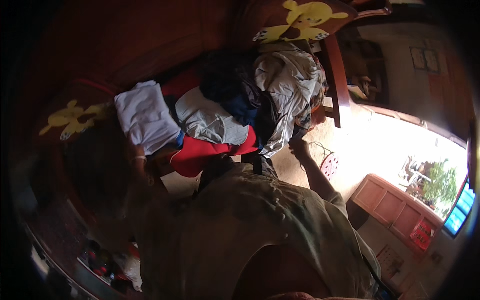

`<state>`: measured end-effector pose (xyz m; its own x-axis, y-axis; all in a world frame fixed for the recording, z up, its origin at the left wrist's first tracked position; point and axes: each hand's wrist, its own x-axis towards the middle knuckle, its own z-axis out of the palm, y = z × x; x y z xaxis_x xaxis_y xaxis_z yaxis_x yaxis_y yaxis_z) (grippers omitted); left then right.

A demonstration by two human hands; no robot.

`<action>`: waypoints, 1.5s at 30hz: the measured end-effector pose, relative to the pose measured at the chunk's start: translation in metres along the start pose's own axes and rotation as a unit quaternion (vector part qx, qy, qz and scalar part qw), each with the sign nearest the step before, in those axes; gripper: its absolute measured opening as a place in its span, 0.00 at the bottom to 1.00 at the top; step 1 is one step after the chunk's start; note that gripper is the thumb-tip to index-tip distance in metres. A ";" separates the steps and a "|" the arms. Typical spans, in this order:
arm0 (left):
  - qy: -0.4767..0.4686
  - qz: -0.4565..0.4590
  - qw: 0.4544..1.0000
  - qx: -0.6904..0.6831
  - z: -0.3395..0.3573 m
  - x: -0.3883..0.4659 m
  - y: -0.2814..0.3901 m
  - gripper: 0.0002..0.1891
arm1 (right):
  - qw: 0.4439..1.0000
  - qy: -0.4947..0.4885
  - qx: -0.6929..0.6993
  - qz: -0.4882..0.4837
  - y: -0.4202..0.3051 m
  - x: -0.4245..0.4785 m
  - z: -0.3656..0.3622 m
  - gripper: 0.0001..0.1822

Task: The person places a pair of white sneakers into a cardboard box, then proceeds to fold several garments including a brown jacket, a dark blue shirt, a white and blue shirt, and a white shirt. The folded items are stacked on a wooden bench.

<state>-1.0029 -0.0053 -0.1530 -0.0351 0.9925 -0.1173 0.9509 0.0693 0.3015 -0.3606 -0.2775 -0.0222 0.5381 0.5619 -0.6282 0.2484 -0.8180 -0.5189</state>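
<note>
A folded white garment lies on the left, beside a yellow animal figure on dark wood. My left hand, with a band at the wrist, is at its lower edge, mostly hidden in shadow and under the cloth. A pale grey brimmed fabric hat rests on red cloth in the middle. Dark clothes are heaped to its right, next to a crumpled cream garment. At the lower right of the heap, my right hand has its fingers curled on a small piece of dark cloth.
The clothes lie on a dark reddish wooden seat with a post at its right. A round dotted stool top stands beyond my right forearm. Farther right are a wooden door panel, a bright doorway and a lit screen.
</note>
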 end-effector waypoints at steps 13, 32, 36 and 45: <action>0.084 -0.103 0.989 0.060 -0.070 -0.063 0.080 0.30 | 0.899 0.288 -0.302 -0.137 -0.117 0.176 -0.053 0.32; -0.700 -0.376 0.255 -0.552 0.036 -0.182 0.499 0.64 | 0.658 -0.071 0.656 -0.364 -0.141 -0.174 -0.205 0.23; -0.598 -0.280 -0.269 -0.701 -0.024 -0.145 0.540 0.43 | 0.662 0.085 0.673 -0.320 -0.101 -0.244 -0.211 0.20; -0.583 0.061 0.101 -0.804 -0.177 -0.152 0.558 0.35 | 0.931 0.163 0.320 0.058 0.068 -0.188 -0.119 0.14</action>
<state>-0.5211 -0.0996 0.2003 0.8979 0.3745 0.2312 -0.3897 0.9207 0.0220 -0.3494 -0.4529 0.1294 0.7738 0.3214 -0.5459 -0.3019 -0.5706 -0.7638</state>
